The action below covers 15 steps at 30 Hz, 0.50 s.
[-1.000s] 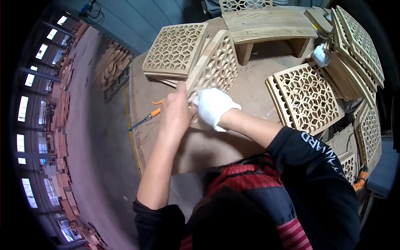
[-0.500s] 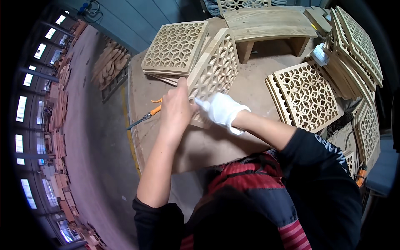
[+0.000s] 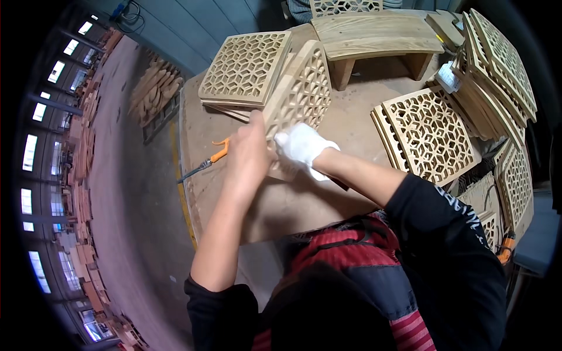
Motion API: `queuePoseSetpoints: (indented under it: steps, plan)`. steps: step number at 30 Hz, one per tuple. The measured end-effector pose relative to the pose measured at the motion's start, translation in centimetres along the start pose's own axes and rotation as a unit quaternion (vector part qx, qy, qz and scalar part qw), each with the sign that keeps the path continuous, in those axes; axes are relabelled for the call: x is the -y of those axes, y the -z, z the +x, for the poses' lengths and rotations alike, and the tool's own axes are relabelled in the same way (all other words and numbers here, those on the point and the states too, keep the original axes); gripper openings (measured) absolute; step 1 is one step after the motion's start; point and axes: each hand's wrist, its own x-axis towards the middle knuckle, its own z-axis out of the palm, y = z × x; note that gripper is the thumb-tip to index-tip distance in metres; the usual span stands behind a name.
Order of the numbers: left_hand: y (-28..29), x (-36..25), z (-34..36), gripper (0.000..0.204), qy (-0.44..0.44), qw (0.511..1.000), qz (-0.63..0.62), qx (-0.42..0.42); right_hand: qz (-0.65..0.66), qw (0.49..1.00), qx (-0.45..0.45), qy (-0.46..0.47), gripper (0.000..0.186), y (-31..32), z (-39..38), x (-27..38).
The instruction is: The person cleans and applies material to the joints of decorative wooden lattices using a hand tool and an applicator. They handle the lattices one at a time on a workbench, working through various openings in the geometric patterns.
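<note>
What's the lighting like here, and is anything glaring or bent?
Head view: the windows glare white, their row curving along the left rim; head view: a shadow darkens the table below the panel; head view: black fills the corners.

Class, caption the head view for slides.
Bare left hand holds a tilted wooden lattice panel, white-gloved right hand at its face.

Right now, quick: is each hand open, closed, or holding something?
Left hand: closed, holding the tilted wooden panel by its edge.
Right hand: white-gloved, at the panel's patterned face; whether it holds anything cannot be told.
</note>
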Motion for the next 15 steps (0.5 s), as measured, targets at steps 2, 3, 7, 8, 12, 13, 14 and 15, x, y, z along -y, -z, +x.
queuePoseSetpoints:
  steps: [2,3,7,8,12,13,14,15]
  plan:
    - [0.2,0.2,-0.1,0.045,-0.043,0.999,0.005,-0.02,-0.055,0.998,0.013,0.034,0.042,1.8,-0.4,1.8]
    - [0.4,0.0,-0.1,0.045,-0.044,0.999,0.006,-0.018,-0.046,0.999,-0.012,0.001,0.04,1.1,-0.4,1.6]
    - [1.2,-0.2,-0.2,0.053,0.021,1.0,-0.021,-0.001,0.037,0.998,-0.04,-0.01,0.034,-1.4,-1.7,-0.1]
    - [1.3,-0.3,-0.3,0.054,0.021,1.0,-0.013,0.003,0.111,0.992,-0.048,-0.023,0.033,-1.9,-0.5,-1.0]
    - [1.1,-0.3,0.3,0.054,0.019,1.0,-0.007,0.012,-0.027,0.996,-0.063,0.06,0.029,0.9,-0.3,0.9]
    - [1.4,-0.2,0.4,0.054,0.014,1.0,-0.003,0.008,-0.031,0.994,-0.084,0.067,0.028,0.6,-0.2,0.6]
    - [1.5,-0.2,0.3,0.053,-0.006,1.0,-0.02,0.008,-0.038,0.991,-0.11,0.071,0.028,0.1,-1.1,-0.1]
    - [1.4,0.1,0.0,0.053,0.0,1.0,-0.019,0.006,0.02,0.993,-0.102,0.048,0.027,0.1,-1.7,0.1]
